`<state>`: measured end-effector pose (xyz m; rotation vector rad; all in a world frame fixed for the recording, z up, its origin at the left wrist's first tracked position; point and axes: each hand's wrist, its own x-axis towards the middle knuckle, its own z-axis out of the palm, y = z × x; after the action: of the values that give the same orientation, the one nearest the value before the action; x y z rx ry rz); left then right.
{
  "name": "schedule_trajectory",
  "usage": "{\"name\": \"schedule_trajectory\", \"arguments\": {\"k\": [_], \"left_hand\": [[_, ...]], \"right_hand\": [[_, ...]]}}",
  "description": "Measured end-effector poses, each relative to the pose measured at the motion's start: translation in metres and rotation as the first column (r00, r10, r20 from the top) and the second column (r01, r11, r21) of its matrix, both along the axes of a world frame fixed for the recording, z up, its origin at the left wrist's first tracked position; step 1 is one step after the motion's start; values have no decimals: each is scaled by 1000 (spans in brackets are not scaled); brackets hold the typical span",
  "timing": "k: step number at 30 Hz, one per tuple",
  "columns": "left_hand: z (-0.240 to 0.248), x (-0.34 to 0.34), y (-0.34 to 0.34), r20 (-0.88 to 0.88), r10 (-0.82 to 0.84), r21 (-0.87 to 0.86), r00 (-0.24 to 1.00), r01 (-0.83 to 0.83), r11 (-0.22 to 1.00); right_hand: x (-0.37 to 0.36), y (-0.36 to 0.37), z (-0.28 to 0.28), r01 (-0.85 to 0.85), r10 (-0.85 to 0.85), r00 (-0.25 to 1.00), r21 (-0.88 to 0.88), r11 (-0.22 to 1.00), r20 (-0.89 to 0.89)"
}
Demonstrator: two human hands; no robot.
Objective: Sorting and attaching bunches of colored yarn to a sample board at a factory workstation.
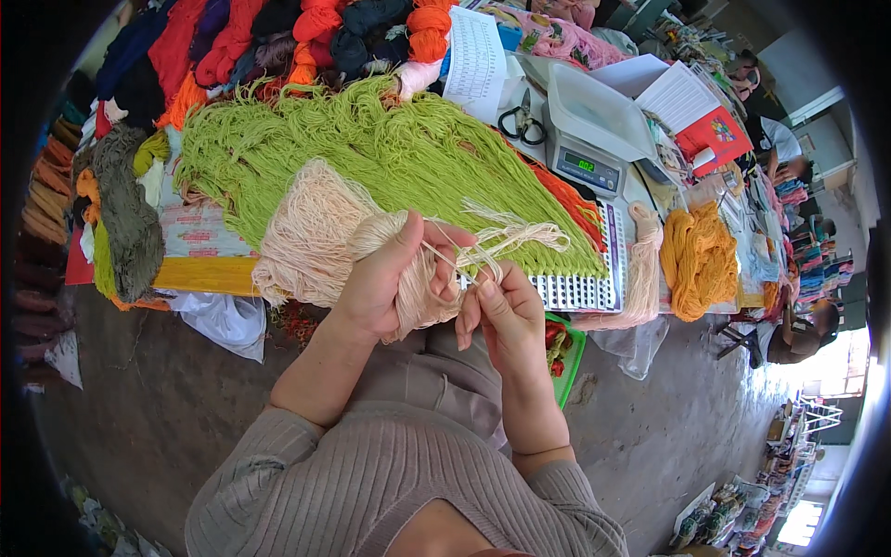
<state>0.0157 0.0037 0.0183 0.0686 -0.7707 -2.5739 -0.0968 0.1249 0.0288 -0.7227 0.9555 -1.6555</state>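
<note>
While my left hand (pixel 385 278) was clenched around the neck of a pale peach yarn skein (pixel 311 237), its thumb lay across the top and the bulk of the skein fanned out to my left over the table edge (pixel 209 276). My right hand (pixel 501 311) was pinched shut on a few thin strands (pixel 492 243) drawn from that skein, fingertips pressed together just beside my left hand, with the loose ends trailing up and right over the green yarn (pixel 390 153). Behind the green yarn, a white printed sheet (pixel 475 56) lay tilted among orange and dark skeins. To its right stood a grey digital scale (pixel 589 139) with a green display, black scissors (pixel 522 123) just beside it, and further right a white notebook (pixel 682 93) over a red booklet (pixel 716 135). A mustard yarn bundle (pixel 698 260) sat near the table's right end. Below the yellow table edge, bare grey floor (pixel 650 436) opened toward my right.
</note>
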Motion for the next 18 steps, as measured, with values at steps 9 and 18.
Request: {"name": "schedule_trajectory", "arguments": {"k": [9,18], "left_hand": [[-5,4,-2,108,-44,-190,993,64,980],[6,-6,13,-61,-3,-146,998,-6,989]], "right_hand": [[-16,12,-2,-134,150,986,-188,973,74],[-7,-3,1,245,-224,907,14,970,-356]]}}
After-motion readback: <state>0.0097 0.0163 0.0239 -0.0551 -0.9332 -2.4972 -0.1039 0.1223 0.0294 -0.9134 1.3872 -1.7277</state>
